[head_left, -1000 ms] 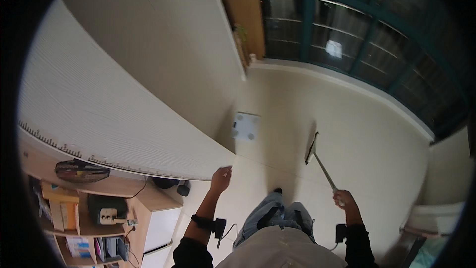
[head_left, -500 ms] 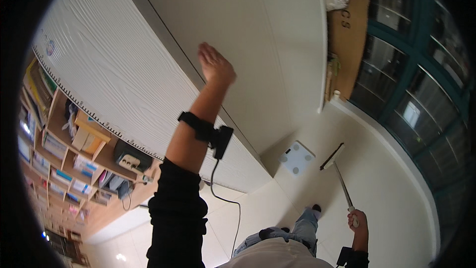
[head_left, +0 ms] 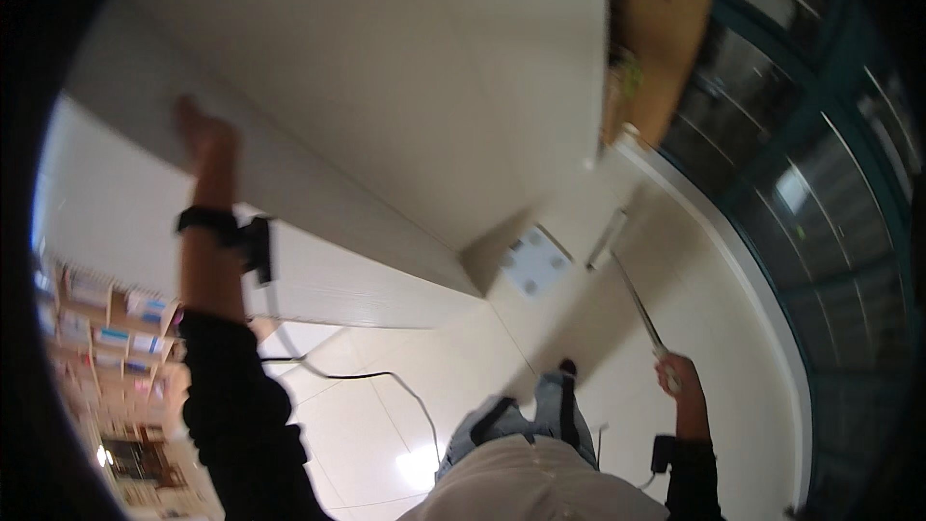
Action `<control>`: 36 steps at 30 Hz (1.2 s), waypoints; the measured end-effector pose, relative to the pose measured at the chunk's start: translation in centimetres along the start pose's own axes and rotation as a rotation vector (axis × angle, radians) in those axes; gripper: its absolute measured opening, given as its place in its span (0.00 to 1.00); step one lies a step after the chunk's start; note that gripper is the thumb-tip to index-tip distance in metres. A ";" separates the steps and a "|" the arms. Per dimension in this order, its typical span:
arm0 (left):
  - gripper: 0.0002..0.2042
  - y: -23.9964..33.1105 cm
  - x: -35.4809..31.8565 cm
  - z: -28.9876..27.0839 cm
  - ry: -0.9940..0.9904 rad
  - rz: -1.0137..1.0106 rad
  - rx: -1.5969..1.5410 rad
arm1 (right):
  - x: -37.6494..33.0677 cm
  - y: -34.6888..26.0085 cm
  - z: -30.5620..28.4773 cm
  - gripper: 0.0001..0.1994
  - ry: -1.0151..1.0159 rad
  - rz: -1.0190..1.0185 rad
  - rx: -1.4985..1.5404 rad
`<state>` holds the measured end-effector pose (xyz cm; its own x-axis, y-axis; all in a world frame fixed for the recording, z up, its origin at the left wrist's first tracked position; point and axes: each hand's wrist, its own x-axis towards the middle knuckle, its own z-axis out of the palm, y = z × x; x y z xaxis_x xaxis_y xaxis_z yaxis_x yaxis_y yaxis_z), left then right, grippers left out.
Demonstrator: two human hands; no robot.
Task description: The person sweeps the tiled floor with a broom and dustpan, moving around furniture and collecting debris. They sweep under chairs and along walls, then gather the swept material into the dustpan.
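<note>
My left hand (head_left: 203,135) is raised high at the left and rests on the edge of a tall white cabinet (head_left: 386,116). Its fingers are blurred. A black strap with a small black box (head_left: 253,246) sits on that wrist, and a thin cable hangs down from it. My right hand (head_left: 675,376) is low at the right, closed around the thin handle of a long floor tool (head_left: 637,304). The tool's flat pale head (head_left: 608,239) rests on the cream floor (head_left: 733,347) near the cabinet's foot.
A white square scale-like plate (head_left: 532,260) lies on the floor by the cabinet's corner. Dark-framed glass windows (head_left: 820,183) run along the right. A brown wooden unit (head_left: 666,39) stands at the top right. Shelves with books and boxes (head_left: 106,347) fill the lower left.
My left arm rose from hip height up to the cabinet's edge while my view swung left and tilted. My right hand kept hold of the long tool.
</note>
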<state>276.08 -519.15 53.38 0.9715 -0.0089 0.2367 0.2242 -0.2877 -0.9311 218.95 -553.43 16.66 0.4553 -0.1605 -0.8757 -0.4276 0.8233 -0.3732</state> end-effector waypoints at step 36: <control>0.13 46.7 -26.1 -12.5 -0.317 1.825 -1.430 | 6.3 12.9 -2.8 0.16 0.821 -0.899 0.008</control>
<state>260.22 -544.34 7.22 0.0419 -0.8816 -0.4701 -0.6039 -0.3972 0.6910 214.10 -545.34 5.50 -0.0446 -0.9696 -0.2405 -0.2079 0.2445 -0.9471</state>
